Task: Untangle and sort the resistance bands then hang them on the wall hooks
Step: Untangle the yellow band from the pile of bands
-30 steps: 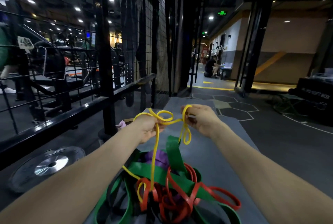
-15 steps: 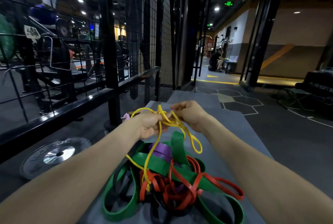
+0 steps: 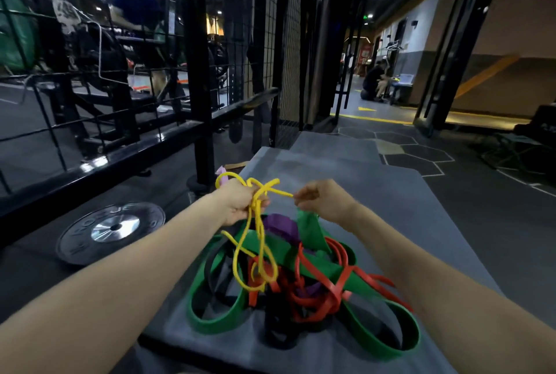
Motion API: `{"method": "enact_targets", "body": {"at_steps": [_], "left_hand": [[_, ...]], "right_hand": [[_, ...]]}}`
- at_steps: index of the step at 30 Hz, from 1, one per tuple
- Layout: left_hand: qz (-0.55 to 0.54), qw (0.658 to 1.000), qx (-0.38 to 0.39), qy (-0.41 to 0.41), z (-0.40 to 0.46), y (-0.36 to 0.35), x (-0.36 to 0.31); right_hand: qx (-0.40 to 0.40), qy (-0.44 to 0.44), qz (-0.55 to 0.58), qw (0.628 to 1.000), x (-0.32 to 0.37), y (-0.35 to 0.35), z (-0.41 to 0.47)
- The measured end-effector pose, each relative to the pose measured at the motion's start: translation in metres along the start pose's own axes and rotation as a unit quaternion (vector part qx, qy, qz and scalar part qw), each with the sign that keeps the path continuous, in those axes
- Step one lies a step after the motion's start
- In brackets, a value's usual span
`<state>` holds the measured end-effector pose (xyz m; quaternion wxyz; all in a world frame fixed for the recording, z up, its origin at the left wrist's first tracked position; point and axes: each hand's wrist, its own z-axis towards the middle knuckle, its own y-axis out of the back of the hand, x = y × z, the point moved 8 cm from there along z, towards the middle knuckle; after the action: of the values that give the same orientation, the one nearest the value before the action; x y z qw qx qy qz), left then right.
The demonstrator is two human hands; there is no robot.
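Yellow resistance band (image 3: 255, 241) knotted; left hand (image 3: 240, 205) grips bunch, right hand (image 3: 322, 200) pinches strand. Best: ease loops out w/o yanking tangled pile (image 3: 301, 277).

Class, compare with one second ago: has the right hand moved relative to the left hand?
Yes. The right hand pinches the yellow band nearer the left hand, lower over the pile of bands.

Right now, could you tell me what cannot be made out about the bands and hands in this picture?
Head view only:
- Yellow band: how its knot runs, hidden inside the left hand.
- Right hand: fingertips turned away, pinch unclear.
- Black bands: count, buried under green bands and red bands.
- Wall hooks: none discernible.
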<state>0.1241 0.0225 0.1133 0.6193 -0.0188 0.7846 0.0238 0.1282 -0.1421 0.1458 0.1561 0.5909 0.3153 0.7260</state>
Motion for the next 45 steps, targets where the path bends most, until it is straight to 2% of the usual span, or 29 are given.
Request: {"method": "enact_targets", "body": {"at_steps": [2,4,7,9,11,17,26,32,35,38,41,45], "left_hand": [[0.047,0.999,-0.017,-0.004,0.002,0.015,0.009],[0.158,0.987,-0.028,-0.006,0.005,0.03,0.017],[0.329,0.943,-0.043,-0.023,-0.001,0.041,0.017],[0.385,0.922,-0.041,-0.026,-0.001,0.046,0.02],[0.367,0.929,-0.021,-0.031,0.006,0.049,0.029],[0.223,0.973,-0.054,-0.027,0.015,0.055,0.041],[0.117,0.991,-0.056,-0.026,0.045,0.044,0.057],[0.066,0.991,-0.106,-0.043,0.058,0.036,0.052],[0.075,0.99,-0.11,-0.037,0.061,0.021,0.049],[0.062,0.993,-0.099,-0.015,0.063,-0.002,0.045],[0.062,0.993,-0.098,-0.014,0.07,-0.019,0.036],[0.092,0.987,-0.135,0.0,0.076,-0.01,0.035]], "right_hand": [[0.026,-0.002,-0.084,0.996,-0.015,-0.02,-0.002],[0.054,0.013,-0.18,0.982,-0.023,-0.038,-0.005],[0.077,0.043,-0.286,0.954,-0.024,-0.057,-0.007],[0.08,0.049,-0.319,0.943,-0.025,-0.064,-0.007],[0.094,0.051,-0.335,0.936,-0.031,-0.073,-0.005],[0.08,0.032,-0.365,0.927,-0.047,-0.094,0.005],[0.064,-0.042,-0.36,0.93,-0.059,-0.111,0.023],[0.008,-0.019,-0.286,0.958,-0.067,-0.073,0.017],[-0.054,-0.023,-0.126,0.99,-0.082,-0.031,0.012],[-0.07,-0.026,0.01,0.997,-0.092,0.001,0.0],[-0.107,-0.013,0.156,0.982,-0.095,0.028,-0.014],[-0.18,-0.015,0.31,0.933,-0.104,0.074,-0.029]]}}
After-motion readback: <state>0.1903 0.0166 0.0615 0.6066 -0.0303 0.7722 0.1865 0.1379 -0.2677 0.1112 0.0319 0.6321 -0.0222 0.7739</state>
